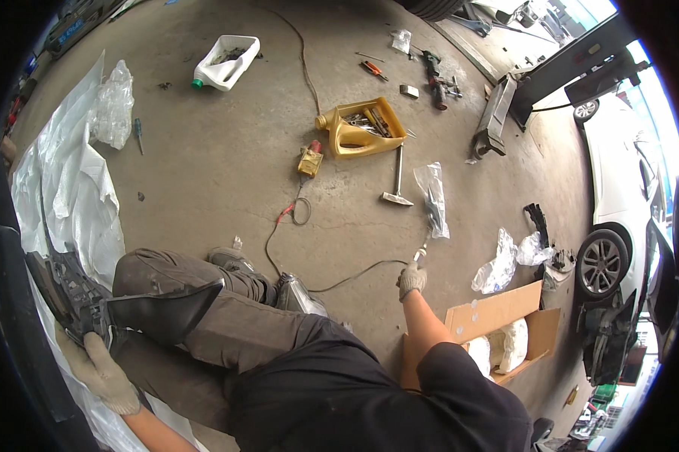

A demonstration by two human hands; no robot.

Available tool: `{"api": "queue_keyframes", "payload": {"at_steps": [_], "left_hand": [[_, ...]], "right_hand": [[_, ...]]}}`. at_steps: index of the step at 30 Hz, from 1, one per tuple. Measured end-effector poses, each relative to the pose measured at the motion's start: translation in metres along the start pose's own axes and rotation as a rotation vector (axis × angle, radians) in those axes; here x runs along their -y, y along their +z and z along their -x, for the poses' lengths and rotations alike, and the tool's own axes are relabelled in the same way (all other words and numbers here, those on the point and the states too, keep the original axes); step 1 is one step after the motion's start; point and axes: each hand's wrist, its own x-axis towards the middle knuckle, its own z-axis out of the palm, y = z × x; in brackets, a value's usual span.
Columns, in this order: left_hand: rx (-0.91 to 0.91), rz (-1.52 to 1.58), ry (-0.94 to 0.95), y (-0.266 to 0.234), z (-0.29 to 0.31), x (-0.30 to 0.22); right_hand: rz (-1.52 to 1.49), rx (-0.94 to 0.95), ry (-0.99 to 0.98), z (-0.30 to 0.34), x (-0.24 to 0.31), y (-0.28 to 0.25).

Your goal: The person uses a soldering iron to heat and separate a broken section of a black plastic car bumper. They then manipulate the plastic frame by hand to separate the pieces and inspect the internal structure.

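Note:
My left hand [107,374], in a pale work glove, is closed on the edge of a black plastic car part [72,294]. This part has ribbed, slotted sections, and a smooth pointed piece [166,310] of it lies across my thighs. Out to the right, my gloved right hand [412,279] is closed around a slim corded hand tool [420,255] that resembles a soldering iron. Its tip points away from me, near a clear plastic bag [432,200] on the floor. A dark cable [362,270] trails left from that hand toward my feet.
Ahead lie a cut yellow jug [362,147] of tools, a hammer [397,181], a yellow-and-red corded block [310,160] and a cut white jug [230,64]. An open cardboard box [539,339] stands right, near a lift arm [498,120] and white car [618,173]. Plastic sheeting [76,181] lies left.

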Motion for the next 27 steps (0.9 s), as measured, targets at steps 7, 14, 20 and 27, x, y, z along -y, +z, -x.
{"api": "queue_keyframes", "payload": {"at_steps": [7,14,20,27], "left_hand": [[-0.032,-0.013,0.017,-0.002,0.000,0.011],[-0.020,-0.016,0.026,-0.007,-0.004,0.027],[0.006,0.025,-0.006,-0.006,0.000,0.018],[0.072,-0.007,0.019,-0.004,-0.010,0.006]], "right_hand": [[0.030,-0.172,0.090,0.001,-0.061,0.003],[0.668,-0.070,-0.122,0.087,-0.079,0.021],[0.290,-0.191,0.070,0.053,-0.076,0.006],[0.524,-0.169,0.410,-0.076,-0.180,-0.053]]}}
